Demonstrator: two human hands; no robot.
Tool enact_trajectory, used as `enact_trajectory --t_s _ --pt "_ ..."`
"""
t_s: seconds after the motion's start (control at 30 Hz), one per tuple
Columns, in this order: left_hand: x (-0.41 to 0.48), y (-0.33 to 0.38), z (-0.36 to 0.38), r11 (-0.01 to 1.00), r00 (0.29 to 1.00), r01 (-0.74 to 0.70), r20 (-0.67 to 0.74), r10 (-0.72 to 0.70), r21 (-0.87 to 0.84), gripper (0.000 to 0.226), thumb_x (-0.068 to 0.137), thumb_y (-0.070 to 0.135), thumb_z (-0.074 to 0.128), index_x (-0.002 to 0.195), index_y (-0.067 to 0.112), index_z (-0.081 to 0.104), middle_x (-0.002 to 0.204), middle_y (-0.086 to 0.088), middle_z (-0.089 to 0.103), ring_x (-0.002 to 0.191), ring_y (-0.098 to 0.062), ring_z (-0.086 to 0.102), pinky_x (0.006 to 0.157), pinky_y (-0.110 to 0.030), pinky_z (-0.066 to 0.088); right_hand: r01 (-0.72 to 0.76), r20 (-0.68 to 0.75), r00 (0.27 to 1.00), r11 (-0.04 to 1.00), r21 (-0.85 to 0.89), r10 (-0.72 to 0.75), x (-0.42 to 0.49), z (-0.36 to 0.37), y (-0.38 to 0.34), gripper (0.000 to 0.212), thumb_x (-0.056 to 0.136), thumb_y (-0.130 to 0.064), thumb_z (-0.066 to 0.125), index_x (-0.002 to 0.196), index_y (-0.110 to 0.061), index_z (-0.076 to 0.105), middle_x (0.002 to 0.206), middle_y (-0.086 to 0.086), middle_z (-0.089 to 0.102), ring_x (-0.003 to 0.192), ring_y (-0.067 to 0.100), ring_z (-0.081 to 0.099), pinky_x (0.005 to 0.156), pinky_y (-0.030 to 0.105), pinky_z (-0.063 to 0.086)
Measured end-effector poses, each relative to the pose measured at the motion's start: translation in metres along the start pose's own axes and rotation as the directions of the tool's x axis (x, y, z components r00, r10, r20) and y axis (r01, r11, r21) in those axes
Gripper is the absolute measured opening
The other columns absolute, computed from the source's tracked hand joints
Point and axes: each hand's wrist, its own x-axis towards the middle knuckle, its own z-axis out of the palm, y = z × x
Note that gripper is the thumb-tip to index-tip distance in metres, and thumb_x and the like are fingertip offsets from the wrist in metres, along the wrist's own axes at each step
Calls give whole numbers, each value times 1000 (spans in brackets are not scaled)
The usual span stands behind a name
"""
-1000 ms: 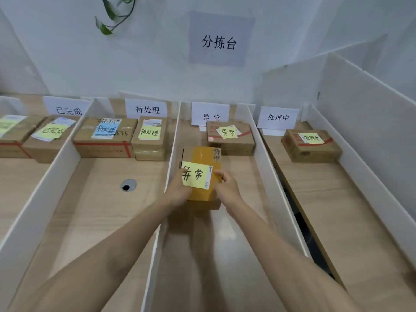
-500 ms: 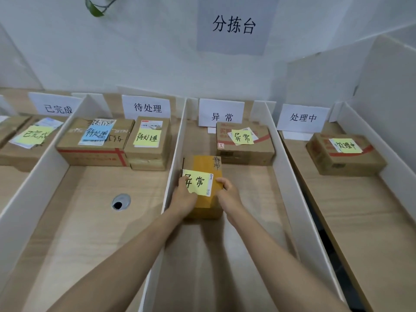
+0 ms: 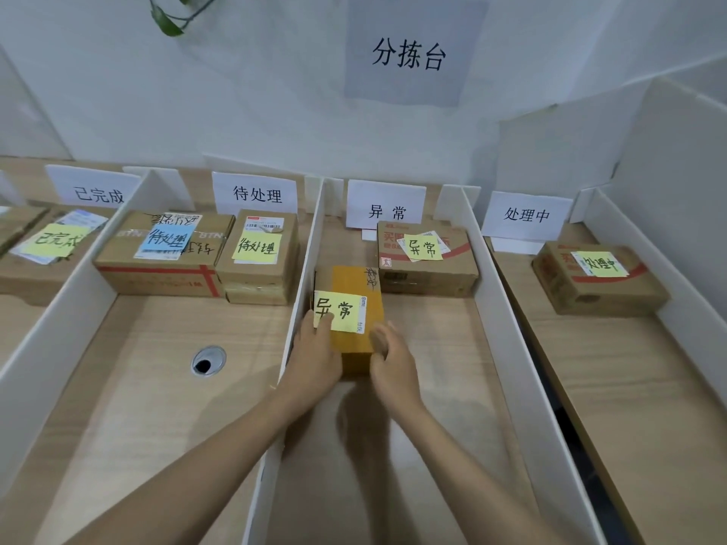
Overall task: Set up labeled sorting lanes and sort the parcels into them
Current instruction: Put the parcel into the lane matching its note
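A small orange-taped cardboard parcel (image 3: 357,283) with a yellow note (image 3: 340,311) reading 异常 sits on the table in the lane behind the 异常 sign (image 3: 385,209), against the lane's left divider (image 3: 301,293). My left hand (image 3: 314,357) grips its near left corner, thumb lying on the note. My right hand (image 3: 389,361) is blurred just off the near right corner, fingers loose. A larger parcel (image 3: 427,269) with the same note stands farther back in this lane.
White dividers (image 3: 507,308) split the table into lanes signed 已完成 (image 3: 98,192), 待处理 (image 3: 255,194) and 处理中 (image 3: 527,214). Two parcels (image 3: 165,265) (image 3: 257,277) fill the 待处理 lane's back, one parcel (image 3: 598,289) the 处理中 lane. A cable hole (image 3: 208,360) lies left.
The parcel went forward and down onto the table beside the left divider. My right hand came off its corner; my left hand kept its hold.
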Motion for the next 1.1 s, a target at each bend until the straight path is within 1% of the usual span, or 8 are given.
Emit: enact_trajectory --t_s 0.07,0.13,0.2,0.3,0.4,0.7,0.93,1.1 --pt "-16 -3 0 972 995 -100 22 98 213 60 93 8 42 148 13 20 156 -10 13 145 -27 11 117 -36 16 122 22 992 958 -260 -120 -20 4 10 48 98 -10 43 143 -25 38 154 -7 28 143 10 22 117 24 17" --pt "-31 -3 0 899 979 -200 104 173 389 63 96 12 39 151 14 10 159 -9 3 147 -25 1 118 -34 2 178 82 984 879 -443 -157 -30 6 19 54 99 -16 42 150 -26 25 160 -8 11 148 12 3 120 36 3" --pt "-43 0 2 819 965 -252 201 170 516 64 98 15 33 152 11 -1 160 -9 -6 147 -24 -6 116 -36 -4 207 157 977 793 -572 -142 -34 7 23 58 101 -19 38 153 -23 12 162 -6 -1 148 12 -9 118 42 -5" --pt "-48 1 6 726 954 -265 281 103 635 63 99 21 27 151 6 -6 159 -13 -10 147 -25 -9 117 -42 -5 246 233 966 689 -682 -115 -33 8 22 65 101 -22 37 154 -19 1 162 -1 -9 147 16 -14 116 46 -6" --pt "-38 1 7 693 957 -241 287 52 679 67 99 23 32 150 3 -8 158 -17 -12 146 -28 -10 117 -44 -4 260 262 960 653 -712 -97 -24 9 14 70 99 -19 42 154 -16 0 161 2 -9 148 19 -13 117 50 -2" --pt "30 12 -7 737 960 -178 280 -15 652 63 99 21 30 150 3 -2 159 -16 -4 147 -26 -4 117 -43 -3 240 283 958 657 -714 -41 38 18 -12 74 95 -14 51 153 -14 4 162 6 -6 149 22 -6 117 48 17" --pt "63 16 -10 626 965 -181 261 -37 758 68 98 23 36 150 0 -1 158 -19 -2 147 -29 1 119 -46 -2 239 310 951 660 -712 -9 74 21 -23 68 98 -15 44 153 -13 4 161 6 -7 148 22 -8 116 49 17" --pt "83 16 -12 569 967 -178 250 -49 803 71 97 26 40 149 -1 -1 158 -20 -1 147 -29 2 118 -48 -4 219 315 949 663 -716 26 95 25 -30 71 97 -16 46 154 -13 3 161 5 -8 148 21 -8 117 50 14"
